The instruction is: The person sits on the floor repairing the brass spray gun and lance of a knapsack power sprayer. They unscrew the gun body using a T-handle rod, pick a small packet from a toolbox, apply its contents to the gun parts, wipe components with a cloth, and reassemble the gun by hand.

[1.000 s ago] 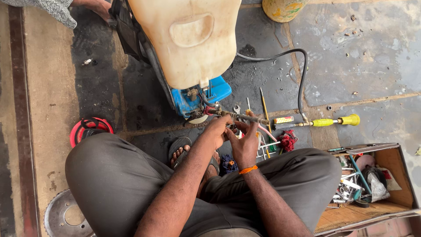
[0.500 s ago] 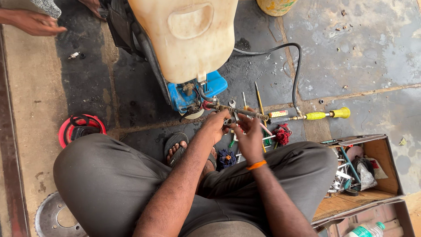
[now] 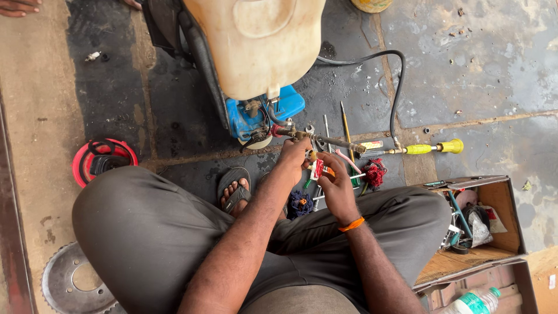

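Just below the middle of the frame, the left hand (image 3: 293,156) is closed around a brass fitting (image 3: 299,136) at the near end of a dark metal pipe (image 3: 337,142), which runs right from the blue pump base (image 3: 256,113) of a cream plastic sprayer tank (image 3: 256,43) filling the upper centre. The right hand (image 3: 336,189), just below and right of the left, has its fingers (image 3: 325,173) pinched on a small red and white piece (image 3: 317,169) (too small to tell what it is), held close under the pipe. An orange band (image 3: 351,224) sits on the right wrist. A black hose (image 3: 398,87) loops from behind the tank in the upper right and comes down to a yellow-handled lance (image 3: 433,148) lying on the concrete floor (image 3: 476,75) right of centre. Loose hand tools (image 3: 346,131) and a red rag (image 3: 375,173) lie on the floor just beyond the hands. A foot in a dark sandal (image 3: 233,189) shows left of the hands, between the grey-trousered knees. At the left edge lies a red round cover (image 3: 103,160), and in the lower left corner a toothed metal disc (image 3: 72,285). An open wooden toolbox (image 3: 482,224) with assorted tools stands at the lower right, a plastic bottle (image 3: 474,302) below it. Another person's hand (image 3: 17,7) rests at the upper left corner
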A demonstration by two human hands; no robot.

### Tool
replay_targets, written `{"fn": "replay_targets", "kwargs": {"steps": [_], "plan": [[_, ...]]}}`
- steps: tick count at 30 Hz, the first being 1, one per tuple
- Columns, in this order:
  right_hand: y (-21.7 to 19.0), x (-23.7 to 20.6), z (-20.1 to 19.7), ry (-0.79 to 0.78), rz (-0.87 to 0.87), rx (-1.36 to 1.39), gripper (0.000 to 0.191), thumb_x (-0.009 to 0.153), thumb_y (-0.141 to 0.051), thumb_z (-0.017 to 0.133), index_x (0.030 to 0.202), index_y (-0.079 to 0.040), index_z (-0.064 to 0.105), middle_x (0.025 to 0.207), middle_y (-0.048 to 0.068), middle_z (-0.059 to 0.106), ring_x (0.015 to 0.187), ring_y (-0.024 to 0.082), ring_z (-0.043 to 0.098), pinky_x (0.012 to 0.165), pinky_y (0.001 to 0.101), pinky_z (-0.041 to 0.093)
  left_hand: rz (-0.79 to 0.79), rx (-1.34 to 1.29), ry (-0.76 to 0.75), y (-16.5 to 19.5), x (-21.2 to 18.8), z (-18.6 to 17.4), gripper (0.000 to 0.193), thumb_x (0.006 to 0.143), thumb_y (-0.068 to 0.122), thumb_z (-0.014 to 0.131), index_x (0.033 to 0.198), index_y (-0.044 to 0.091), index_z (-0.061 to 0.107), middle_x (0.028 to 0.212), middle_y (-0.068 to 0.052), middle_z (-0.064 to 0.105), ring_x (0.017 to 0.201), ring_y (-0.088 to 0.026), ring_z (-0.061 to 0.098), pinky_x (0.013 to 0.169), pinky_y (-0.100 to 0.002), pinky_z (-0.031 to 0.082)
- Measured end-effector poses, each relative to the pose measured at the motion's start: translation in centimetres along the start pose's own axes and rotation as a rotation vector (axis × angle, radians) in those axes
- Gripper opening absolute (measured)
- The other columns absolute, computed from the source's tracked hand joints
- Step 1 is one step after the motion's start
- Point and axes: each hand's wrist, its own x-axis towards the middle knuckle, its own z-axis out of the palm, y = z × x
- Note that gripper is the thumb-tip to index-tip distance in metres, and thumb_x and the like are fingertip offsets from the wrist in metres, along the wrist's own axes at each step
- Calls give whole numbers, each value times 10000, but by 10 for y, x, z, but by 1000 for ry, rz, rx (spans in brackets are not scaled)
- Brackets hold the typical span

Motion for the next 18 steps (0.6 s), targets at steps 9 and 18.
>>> {"fn": "replay_targets", "kwargs": {"steps": [9, 18], "plan": [[5, 2, 3, 33, -216, -388, 472, 830, 76, 583, 1290, -21, 625, 1478, 159, 466, 1413, 270, 434, 1047, 380, 514, -7, -19, 64, 0, -2, 6, 451, 752, 192, 685, 1130, 59, 478, 879, -84, 573, 614, -151, 555, 487, -308, 398], [4, 11, -2, 21, 44, -168, 444, 838, 45, 517, 1264, -28, 616, 1383, 72, 563, 1060, 197, 596, 908, 351, 534, -17, 33, 69, -2, -2, 6, 497, 736, 215, 682, 1162, 78, 464, 974, -84, 561, 725, -154, 558, 561, -323, 447]]}}
